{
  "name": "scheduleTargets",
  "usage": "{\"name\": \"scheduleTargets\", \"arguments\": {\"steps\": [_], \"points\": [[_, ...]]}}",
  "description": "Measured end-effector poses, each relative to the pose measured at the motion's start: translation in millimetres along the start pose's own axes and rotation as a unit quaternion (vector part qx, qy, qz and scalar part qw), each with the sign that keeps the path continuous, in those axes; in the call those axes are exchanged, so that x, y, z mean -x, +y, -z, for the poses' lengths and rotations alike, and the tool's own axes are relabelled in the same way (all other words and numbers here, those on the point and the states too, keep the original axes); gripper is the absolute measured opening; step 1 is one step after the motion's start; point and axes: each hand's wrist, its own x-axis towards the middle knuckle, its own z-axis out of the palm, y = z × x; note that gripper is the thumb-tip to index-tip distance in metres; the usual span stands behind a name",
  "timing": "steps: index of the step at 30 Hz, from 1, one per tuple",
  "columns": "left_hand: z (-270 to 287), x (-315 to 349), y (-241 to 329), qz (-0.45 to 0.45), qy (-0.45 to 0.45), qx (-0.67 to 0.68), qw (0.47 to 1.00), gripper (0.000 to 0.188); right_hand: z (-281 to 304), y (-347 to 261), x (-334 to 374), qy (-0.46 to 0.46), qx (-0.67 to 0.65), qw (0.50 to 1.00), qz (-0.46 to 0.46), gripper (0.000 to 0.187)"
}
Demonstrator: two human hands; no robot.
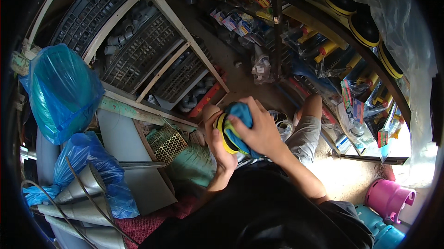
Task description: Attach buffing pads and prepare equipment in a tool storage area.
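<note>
a yellow-and-black round pad (220, 133) is held up in front of the seated person's body, between the two hands and close to the lap, probably so that its face can be handled from above while the other side has support. the left hand (219, 149) cups its left and lower edge, with the fingers curled along the rim; this looks like the steadying grip. the right hand (261, 131) comes in from the other side, its fingers bent over a bunched blue cloth (239, 111), the thumb laid across it toward the pad, so the cloth seems pinched between thumb and fingers and pressed against the pad. the fingertips on the far side are hidden, and i cannot tell how firmly they squeeze. the pad thus lies inside the curve of the left fingers and just left of the right thumb, with the cloth touching it. more round pads (364, 28) of like colours sit in a row along the top of the shelf (344, 35), perhaps to keep them together and in reach, beside a hanging clear plastic sheet (397, 22), likely a dust cover.
</note>
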Motion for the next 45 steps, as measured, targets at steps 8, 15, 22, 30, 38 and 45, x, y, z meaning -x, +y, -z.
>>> {"name": "scheduleTargets", "arguments": {"steps": [8, 15, 22, 30, 38, 45], "points": [[8, -18, 10, 0.253, 0.086, 0.294, 0.918, 0.060, -1, -3, 4, -0.050, 0.048, 0.997, 0.016, 0.035], [8, -29, 26, 0.191, 0.054, 0.271, 0.942, 0.060, 5, -6, -16, -0.050, 0.019, 0.997, 0.054, 0.035], [0, -23, 18, 0.073, 0.031, 0.133, 0.988, 0.056, 1, -11, 8, 0.028, 0.099, 0.992, 0.078, 0.031], [-3, -12, 19, -0.039, -0.018, -0.055, 0.998, 0.060, 14, -23, -28, 0.081, 0.057, 0.989, 0.107, 0.030], [0, -14, 46, 0.149, 0.004, 0.327, 0.933, 0.068, 39, 7, -12, 0.054, -0.320, 0.935, -0.142, 0.022], [12, -6, 57, 0.162, -0.104, 0.372, 0.908, 0.084, 56, 42, 14, 0.085, -0.417, 0.866, -0.262, 0.032]]}}
